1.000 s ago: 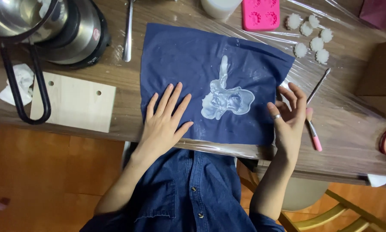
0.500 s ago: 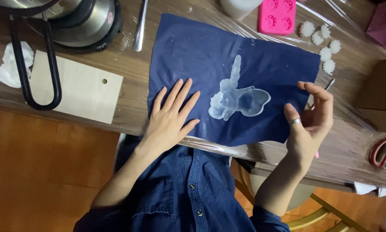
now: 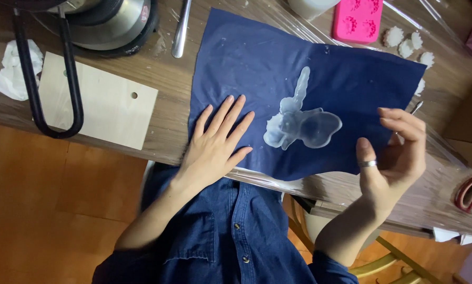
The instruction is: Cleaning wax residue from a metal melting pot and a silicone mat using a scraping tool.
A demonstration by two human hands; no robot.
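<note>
At the left lies a wooden board. The left hand lies flat and open on the blue cloth in the middle. A pale wax figure sits on the cloth. At the right, the right hand is half open and holds nothing that I can see.

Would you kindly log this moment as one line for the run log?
left hand: flat on blue cloth | right hand: at cloth's right edge, grip unclear | white wax-like patch: between hands | pink mould: beyond cloth
</note>
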